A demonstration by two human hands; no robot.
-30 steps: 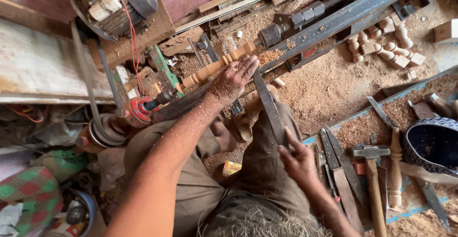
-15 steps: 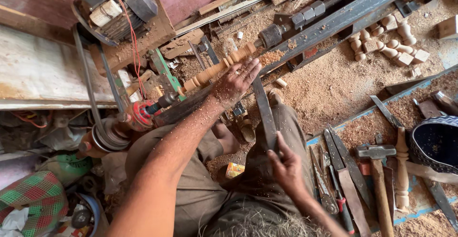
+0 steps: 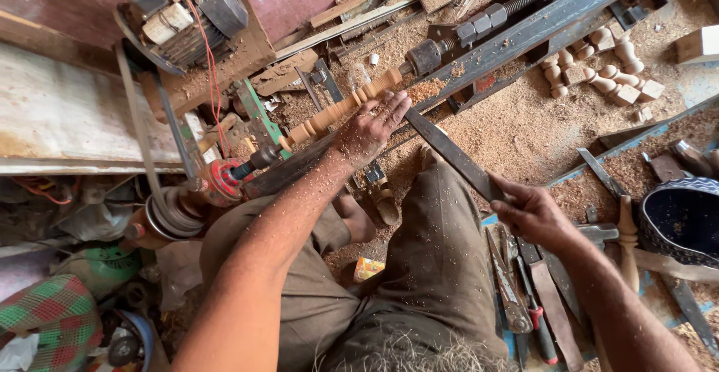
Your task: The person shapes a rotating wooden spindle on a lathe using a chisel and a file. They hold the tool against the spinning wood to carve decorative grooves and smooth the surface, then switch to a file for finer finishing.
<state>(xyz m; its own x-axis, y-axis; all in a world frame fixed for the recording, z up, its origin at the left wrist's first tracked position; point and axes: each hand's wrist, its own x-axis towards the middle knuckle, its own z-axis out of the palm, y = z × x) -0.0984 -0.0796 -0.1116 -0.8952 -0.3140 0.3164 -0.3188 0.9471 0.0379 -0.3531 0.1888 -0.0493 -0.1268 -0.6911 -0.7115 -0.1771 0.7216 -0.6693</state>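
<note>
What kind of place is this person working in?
Most likely a small woodturning workshop: a turned wooden spindle sits on a belt-driven lathe, sawdust covers the floor, and finished turned pieces lie nearby. The right hand holds a long chisel.

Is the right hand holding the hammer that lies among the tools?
No, the right hand grips the end of a long flat metal chisel, while the hammer lies untouched beside it among the tools.

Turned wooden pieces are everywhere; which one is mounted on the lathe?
The long ribbed spindle under the left hand, held between the lathe's ends; the short turned pieces lie loose in sawdust.
</note>
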